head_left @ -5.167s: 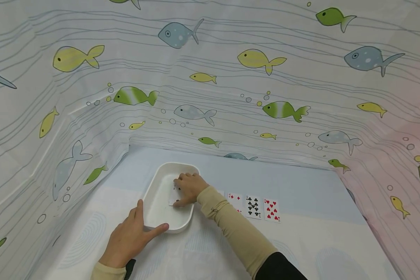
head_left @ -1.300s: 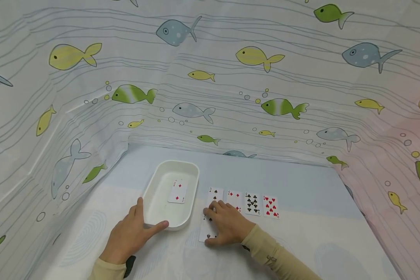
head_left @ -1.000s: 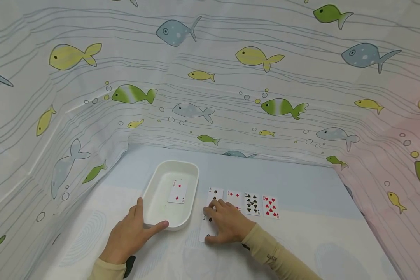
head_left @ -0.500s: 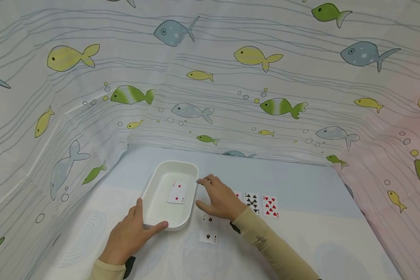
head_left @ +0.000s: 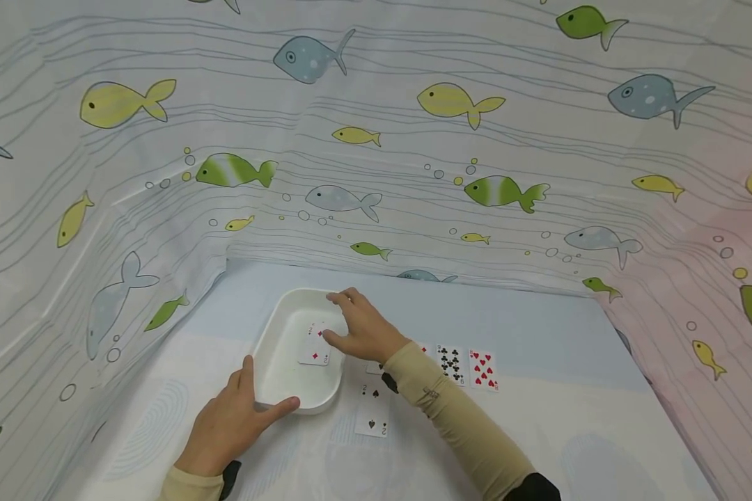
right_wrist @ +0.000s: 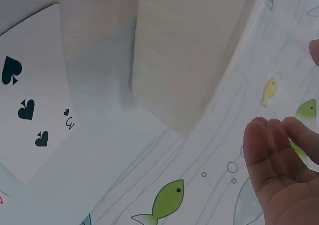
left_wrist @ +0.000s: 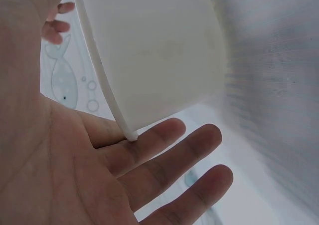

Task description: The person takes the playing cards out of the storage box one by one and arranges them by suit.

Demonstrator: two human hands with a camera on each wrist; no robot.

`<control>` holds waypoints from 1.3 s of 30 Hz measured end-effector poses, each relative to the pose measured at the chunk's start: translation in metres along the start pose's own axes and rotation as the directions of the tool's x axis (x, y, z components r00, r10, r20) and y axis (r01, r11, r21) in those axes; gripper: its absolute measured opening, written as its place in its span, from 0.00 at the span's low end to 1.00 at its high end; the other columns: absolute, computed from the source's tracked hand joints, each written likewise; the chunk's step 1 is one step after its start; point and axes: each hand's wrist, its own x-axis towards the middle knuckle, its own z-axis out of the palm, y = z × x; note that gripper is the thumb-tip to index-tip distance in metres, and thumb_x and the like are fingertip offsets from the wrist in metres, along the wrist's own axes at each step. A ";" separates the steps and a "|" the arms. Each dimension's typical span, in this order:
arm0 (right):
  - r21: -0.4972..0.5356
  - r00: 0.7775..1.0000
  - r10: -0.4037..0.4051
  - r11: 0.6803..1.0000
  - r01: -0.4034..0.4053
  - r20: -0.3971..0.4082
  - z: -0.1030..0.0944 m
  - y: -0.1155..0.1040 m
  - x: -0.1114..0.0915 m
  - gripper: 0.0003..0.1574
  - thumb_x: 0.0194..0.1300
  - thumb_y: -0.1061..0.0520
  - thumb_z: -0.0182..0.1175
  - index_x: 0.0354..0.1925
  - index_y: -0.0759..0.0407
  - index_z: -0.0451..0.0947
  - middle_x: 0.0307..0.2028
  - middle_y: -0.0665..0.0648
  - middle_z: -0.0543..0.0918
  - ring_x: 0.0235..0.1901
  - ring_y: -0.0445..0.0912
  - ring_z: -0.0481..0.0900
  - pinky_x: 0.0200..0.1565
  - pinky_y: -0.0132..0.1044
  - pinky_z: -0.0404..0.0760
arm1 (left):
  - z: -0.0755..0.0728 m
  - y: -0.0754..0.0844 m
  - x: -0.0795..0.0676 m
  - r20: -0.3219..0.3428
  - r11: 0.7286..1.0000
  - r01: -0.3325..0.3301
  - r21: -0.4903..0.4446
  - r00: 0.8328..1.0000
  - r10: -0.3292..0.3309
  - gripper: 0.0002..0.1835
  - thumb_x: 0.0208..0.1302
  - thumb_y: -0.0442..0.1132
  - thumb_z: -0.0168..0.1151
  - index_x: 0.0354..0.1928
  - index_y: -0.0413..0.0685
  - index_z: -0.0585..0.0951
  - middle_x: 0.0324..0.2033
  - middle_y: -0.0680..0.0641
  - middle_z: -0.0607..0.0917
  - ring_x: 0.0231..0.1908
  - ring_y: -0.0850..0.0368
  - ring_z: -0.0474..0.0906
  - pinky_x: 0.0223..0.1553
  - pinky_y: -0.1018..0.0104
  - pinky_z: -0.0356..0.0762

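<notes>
My left hand (head_left: 222, 417) rests at the near left corner of a white tray (head_left: 269, 355), its thumb on the near rim and its fingers along the left side. In the left wrist view the fingers are spread and fairly straight against the rim. My right hand (head_left: 370, 327) hovers over the tray's right rim with thumb and fingers apart, holding nothing. Inside the tray lies a two of diamonds (head_left: 314, 353), its upper right near my thumb tip. Right of the tray a two of spades (head_left: 372, 410) lies just below a three of spades (right_wrist: 30, 105), which my wrist mostly hides in the head view.
Farther right, a four of diamonds (head_left: 424, 348), partly covered by my sleeve, a nine of clubs (head_left: 450, 365) and a hearts card (head_left: 483, 369) form a row. A fish-print curtain (head_left: 338, 174) closes off the back and sides.
Earlier my right hand was on a black-suited card in the tray; later it laid the two of spades under the three. Now it has left that card and moved up-left over the tray.
</notes>
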 end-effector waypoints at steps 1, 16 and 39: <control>0.004 1.000 0.005 1.000 -0.005 0.006 0.002 0.000 0.003 0.42 0.68 0.43 0.63 0.73 0.60 0.65 0.63 0.58 0.71 0.56 0.45 0.74 0.58 0.36 0.76 | 0.000 0.000 0.000 0.000 1.000 0.000 -0.001 1.000 0.000 0.71 0.55 0.82 0.54 0.76 0.24 0.48 0.66 0.25 0.68 0.54 0.26 0.76 0.54 0.34 0.71; 0.049 0.992 0.066 0.996 -0.072 0.106 0.026 -0.004 0.034 0.44 0.67 0.45 0.64 0.75 0.57 0.62 0.68 0.59 0.68 0.59 0.46 0.74 0.58 0.36 0.77 | 0.001 -0.001 0.002 -0.020 1.000 -0.020 0.013 1.000 0.020 0.70 0.56 0.81 0.55 0.75 0.22 0.49 0.65 0.24 0.68 0.54 0.26 0.76 0.52 0.33 0.72; -0.485 0.946 0.143 0.874 0.018 0.293 0.066 -0.002 0.037 0.56 0.54 0.24 0.66 0.72 0.49 0.68 0.62 0.51 0.79 0.61 0.46 0.76 0.65 0.44 0.68 | 0.002 -0.002 0.001 -0.021 1.000 -0.020 0.008 1.000 0.020 0.70 0.56 0.81 0.55 0.75 0.23 0.49 0.65 0.24 0.68 0.53 0.26 0.76 0.52 0.33 0.72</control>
